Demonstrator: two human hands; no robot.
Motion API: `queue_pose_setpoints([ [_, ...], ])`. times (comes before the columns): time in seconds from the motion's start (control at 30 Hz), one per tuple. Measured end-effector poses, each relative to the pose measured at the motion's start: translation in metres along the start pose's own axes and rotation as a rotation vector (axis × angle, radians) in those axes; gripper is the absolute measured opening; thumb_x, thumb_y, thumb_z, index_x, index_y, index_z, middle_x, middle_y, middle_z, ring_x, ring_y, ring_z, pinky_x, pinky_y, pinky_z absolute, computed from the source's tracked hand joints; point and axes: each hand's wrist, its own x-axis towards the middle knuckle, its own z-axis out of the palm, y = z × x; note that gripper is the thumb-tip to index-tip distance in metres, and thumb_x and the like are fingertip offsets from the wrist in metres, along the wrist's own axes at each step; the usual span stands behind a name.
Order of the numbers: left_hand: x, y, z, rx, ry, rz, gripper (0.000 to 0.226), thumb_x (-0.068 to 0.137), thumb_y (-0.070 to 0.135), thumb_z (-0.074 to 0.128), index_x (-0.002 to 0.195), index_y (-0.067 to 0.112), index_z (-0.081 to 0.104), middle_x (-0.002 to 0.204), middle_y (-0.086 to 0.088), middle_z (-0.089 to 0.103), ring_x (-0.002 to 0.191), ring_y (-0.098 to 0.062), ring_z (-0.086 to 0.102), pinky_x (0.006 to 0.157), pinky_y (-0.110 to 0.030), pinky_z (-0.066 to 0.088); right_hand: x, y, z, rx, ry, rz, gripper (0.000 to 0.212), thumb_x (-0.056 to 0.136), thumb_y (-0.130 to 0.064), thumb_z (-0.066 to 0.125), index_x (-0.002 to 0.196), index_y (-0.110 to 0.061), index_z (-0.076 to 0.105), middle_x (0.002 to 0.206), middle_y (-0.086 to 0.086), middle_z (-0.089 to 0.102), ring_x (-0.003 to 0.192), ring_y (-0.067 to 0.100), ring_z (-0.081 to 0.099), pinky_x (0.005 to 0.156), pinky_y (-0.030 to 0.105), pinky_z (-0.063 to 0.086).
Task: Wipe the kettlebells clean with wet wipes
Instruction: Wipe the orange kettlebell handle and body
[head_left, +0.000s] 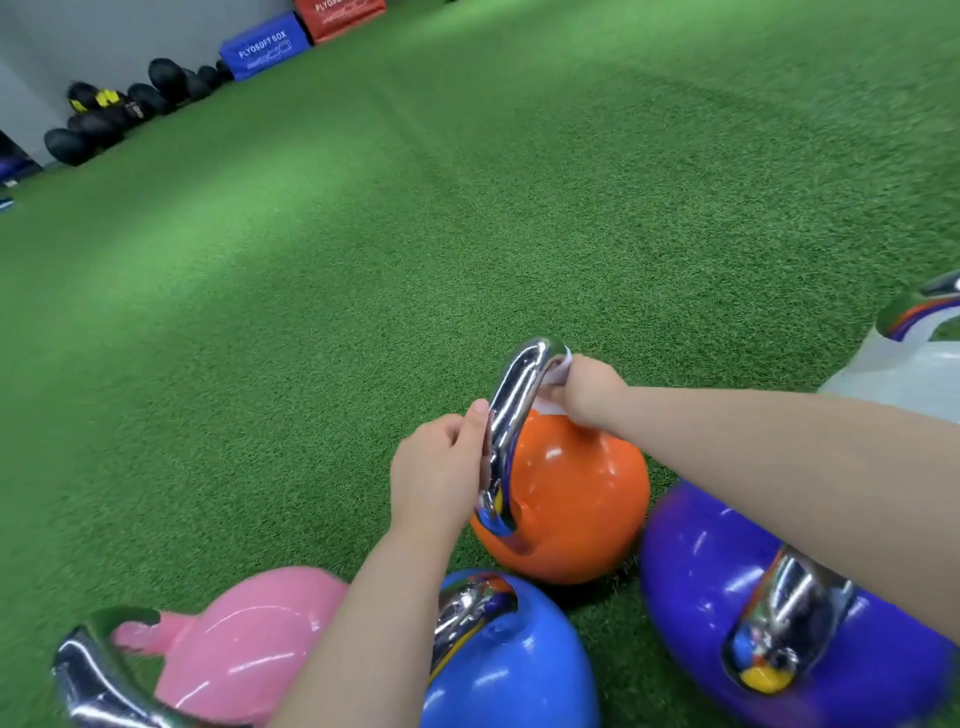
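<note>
A glossy orange kettlebell with a chrome handle (566, 499) stands on the green artificial turf floor (467, 208), low and right of centre in the head view. The left hand (441, 475) holds the near side of its chrome loop, thumb along the outer edge and fingers (480, 470) curled against the metal. The right hand (592, 397) is clenched round a white wet wipe (558, 371), which is pressed against the far side of the handle just above the orange ball; only bits of the wipe show between the fist and the chrome.

Just in front of the orange kettlebell, toward the camera, sits a shiny light-blue kettlebell (511, 660), partly covered by the left forearm. Left of that one lies a glossy pink kettlebell (244, 654) with its chrome loop at the lower edge. To the right of the orange kettlebell, touching or nearly so, is a large purple kettlebell (727, 571) under the right forearm. Farther right of the orange one stands a white kettlebell (893, 369), cut off by the edge.

Well beyond the orange kettlebell, along the grey wall, lie black medicine balls (109, 117), a blue soft plyo box (265, 47) and a red soft plyo box (340, 15).
</note>
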Motion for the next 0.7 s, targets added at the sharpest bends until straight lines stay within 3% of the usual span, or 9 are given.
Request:
queue_pose_setpoints([
  [0.1, 0.0, 0.0, 0.001, -0.004, -0.006, -0.001, 0.054, 0.095, 0.042, 0.038, 0.048, 0.017, 0.046, 0.049, -0.001, 0.058, 0.051, -0.011, 0.051, 0.063, -0.029, 0.039, 0.004, 0.002, -0.002, 0.023, -0.102, 0.058, 0.044, 0.091, -0.03, 0.056, 0.125, -0.002, 0.053, 0.123, 0.018, 0.057, 0.114, 0.032, 0.053, 0.095, 0.037, 0.041],
  [0.2, -0.001, 0.002, 0.002, -0.025, -0.004, -0.029, 0.055, 0.096, 0.039, 0.039, 0.045, 0.02, 0.04, 0.036, 0.009, 0.048, 0.039, -0.001, 0.044, 0.055, -0.026, 0.029, 0.002, 0.002, -0.007, 0.005, -0.118, 0.097, 0.04, 0.09, -0.035, 0.057, 0.115, -0.004, 0.058, 0.11, 0.015, 0.058, 0.097, 0.026, 0.053, 0.093, 0.036, 0.043],
  [0.3, -0.002, 0.003, 0.002, -0.026, 0.004, -0.028, 0.057, 0.097, 0.039, 0.038, 0.043, 0.02, 0.037, 0.033, 0.011, 0.045, 0.038, 0.0, 0.044, 0.055, -0.026, 0.027, -0.001, 0.006, -0.007, -0.05, -0.019, 0.138, 0.039, 0.086, -0.045, 0.061, 0.09, -0.006, 0.06, 0.087, 0.006, 0.06, 0.083, 0.024, 0.057, 0.072, 0.031, 0.047],
  [0.4, -0.002, 0.003, 0.002, -0.037, 0.006, -0.031, 0.059, 0.097, 0.04, 0.038, 0.041, 0.02, 0.036, 0.031, 0.011, 0.043, 0.037, 0.001, 0.042, 0.054, -0.026, 0.027, -0.001, 0.013, -0.014, 0.111, -0.011, 0.233, 0.037, 0.08, -0.03, 0.072, 0.064, -0.013, 0.042, 0.067, 0.004, 0.044, 0.058, 0.017, 0.042, 0.052, 0.027, 0.038],
  [0.47, -0.002, 0.003, 0.003, -0.041, 0.011, -0.027, 0.059, 0.097, 0.039, 0.038, 0.041, 0.021, 0.034, 0.031, 0.011, 0.041, 0.036, 0.0, 0.041, 0.053, -0.027, 0.026, 0.0, 0.015, -0.017, 0.166, -0.034, 0.244, 0.039, 0.077, -0.026, 0.074, 0.063, -0.015, 0.039, 0.072, 0.005, 0.046, 0.064, 0.021, 0.046, 0.06, 0.03, 0.043],
  [0.57, -0.002, 0.003, 0.003, -0.055, 0.015, -0.017, 0.057, 0.098, 0.037, 0.038, 0.043, 0.021, 0.034, 0.031, 0.012, 0.041, 0.035, 0.0, 0.039, 0.05, -0.023, 0.028, 0.003, 0.012, -0.01, 0.213, -0.11, 0.211, 0.038, 0.077, -0.032, 0.073, 0.066, -0.02, 0.039, 0.08, 0.003, 0.047, 0.089, 0.022, 0.046, 0.088, 0.038, 0.044],
  [0.63, -0.002, 0.002, 0.004, -0.069, 0.017, -0.02, 0.055, 0.097, 0.036, 0.038, 0.045, 0.02, 0.036, 0.032, 0.011, 0.043, 0.034, 0.0, 0.039, 0.044, -0.016, 0.027, 0.006, 0.007, -0.004, 0.211, -0.158, 0.163, 0.035, 0.083, -0.033, 0.067, 0.067, -0.023, 0.037, 0.079, 0.0, 0.046, 0.093, 0.021, 0.044, 0.095, 0.038, 0.042],
  [0.7, -0.001, 0.001, 0.004, -0.1, 0.014, -0.036, 0.054, 0.098, 0.036, 0.037, 0.046, 0.019, 0.039, 0.032, 0.011, 0.044, 0.032, -0.001, 0.04, 0.042, -0.012, 0.03, 0.004, 0.002, -0.005, 0.213, -0.199, 0.124, 0.024, 0.084, -0.032, 0.066, 0.075, -0.024, 0.045, 0.094, 0.003, 0.052, 0.097, 0.022, 0.047, 0.098, 0.037, 0.041],
])
